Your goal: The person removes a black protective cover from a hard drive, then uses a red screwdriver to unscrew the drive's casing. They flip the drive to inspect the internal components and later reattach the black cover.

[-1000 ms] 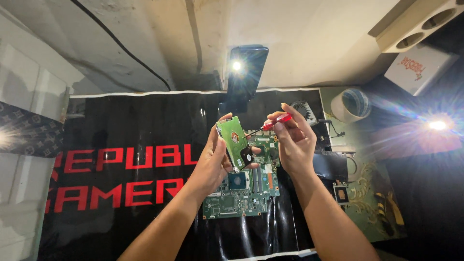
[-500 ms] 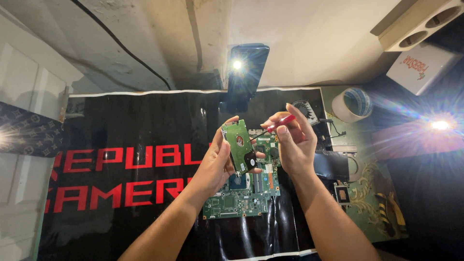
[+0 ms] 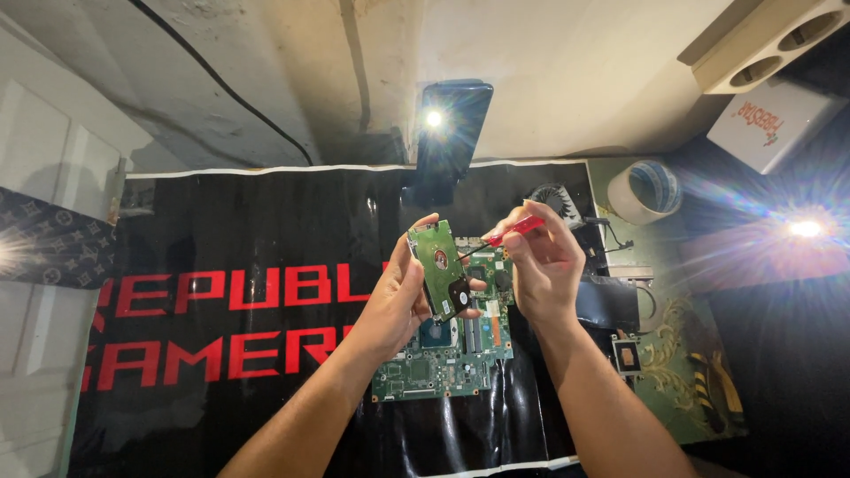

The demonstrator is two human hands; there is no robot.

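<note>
Green circuit board shows on the underside of a small hard drive, which is held upright and slightly tilted above the work mat. It is gripped by the left hand, with the thumb along its near edge and the fingers curled behind it, so the hand is closed firmly on the drive. A red-handled screwdriver is pinched between thumb and fingertips of the right hand, the fingers drawn narrow around the handle, and its thin metal tip is pointed at the upper right corner of the drive. Whether the tip is seated in a screw head cannot be told at this size.

Below both hands a larger green motherboard lies flat on a black mat with red lettering. A roll of tape is seen at the far right of the mat, a cooling fan just left of it, and a lit lamp stands at the far edge, shining toward the camera. A second bright light glares at the right.

For the work at the drive's corner to be done well, the drive is best kept steady by the left hand, with the fingers off the bare board components where possible. The driver should be held in line with the screw axis and pressed lightly while turned, so that the small head is not stripped. Glare from the lamp may hide the screw; a slight tilt of the drive would probably help.
</note>
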